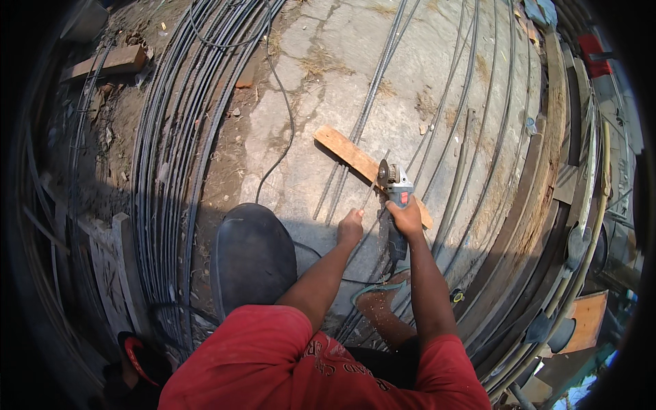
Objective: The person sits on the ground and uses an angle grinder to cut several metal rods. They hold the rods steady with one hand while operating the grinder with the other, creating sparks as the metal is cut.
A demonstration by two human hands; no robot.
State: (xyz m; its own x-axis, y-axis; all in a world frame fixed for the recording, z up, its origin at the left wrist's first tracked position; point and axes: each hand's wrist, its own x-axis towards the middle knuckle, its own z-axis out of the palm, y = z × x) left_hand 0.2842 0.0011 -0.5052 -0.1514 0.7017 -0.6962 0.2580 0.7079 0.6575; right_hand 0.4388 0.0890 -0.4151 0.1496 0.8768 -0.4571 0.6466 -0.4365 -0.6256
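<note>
My right hand (406, 216) is wrapped round the body of a grey angle grinder (399, 194) with a red switch. Its disc (384, 173) stands upright at the right part of a short wooden plank (350, 154), right by a thin steel rod (370, 194). My left hand (351, 228) is closed at the near end of that rod, left of the grinder; the fingertips barely show. Under the plank pass more ribbed rods (328, 193), lying on the concrete. Whether the disc touches the rod, I cannot tell. Pale specks scatter near my right forearm.
A black cable (292, 123) curves over the ground on the left. Beside it lies a big bundle of rebar (179, 130). Long rods (471, 89) and timber beams (547, 157) line the right. A dark rounded shape (254, 256) stands left of my left arm. My sandalled foot (378, 304) is close below the grinder.
</note>
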